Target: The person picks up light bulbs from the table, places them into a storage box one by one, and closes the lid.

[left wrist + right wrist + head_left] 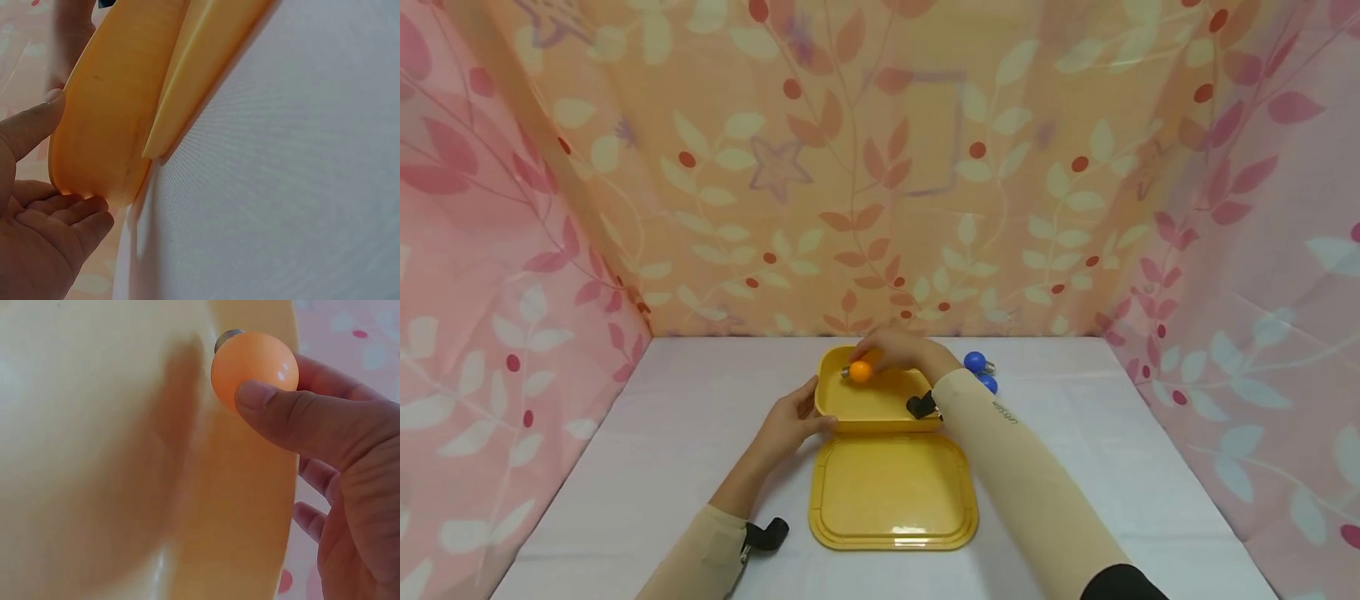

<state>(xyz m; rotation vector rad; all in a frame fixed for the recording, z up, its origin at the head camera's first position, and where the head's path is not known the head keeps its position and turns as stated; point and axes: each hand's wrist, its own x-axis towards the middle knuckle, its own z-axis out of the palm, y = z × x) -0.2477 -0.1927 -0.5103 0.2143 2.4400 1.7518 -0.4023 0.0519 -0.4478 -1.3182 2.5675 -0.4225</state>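
- The right hand point(891, 350) is reaching over the far side of the yellow box point(872, 404) and pinching a small orange bulb point(860, 372) with the thumb and fingers.
- In the right wrist view the thumb point(294, 422) is pressing on the round orange bulb point(253, 369), and a bit of its grey metal end is peeking out at the top.
- The orange bulb is hanging just over the inside of the yellow box point(125, 456), near its far left corner. I cannot tell if it is touching the floor of the box.
- The left hand point(790, 421) is resting against the near left corner of the yellow box, with its fingers only softly bent, touching the wall and not wrapping round it.
- In the left wrist view the left hand point(37, 212) is lying at the rounded corner of the yellow box point(106, 119), thumb up by the rim and fingers down by the bottom edge.
- The yellow lid point(893, 492) is lying flat on the white counter point(625, 467), just in front of the box and touching it along one edge.
- Two blue bulbs point(977, 367) are lying on the counter just to the right of the box, behind the right arm's sleeve point(1022, 475).
- A flowery pink and orange cloth point(880, 167) is hanging all around the counter.
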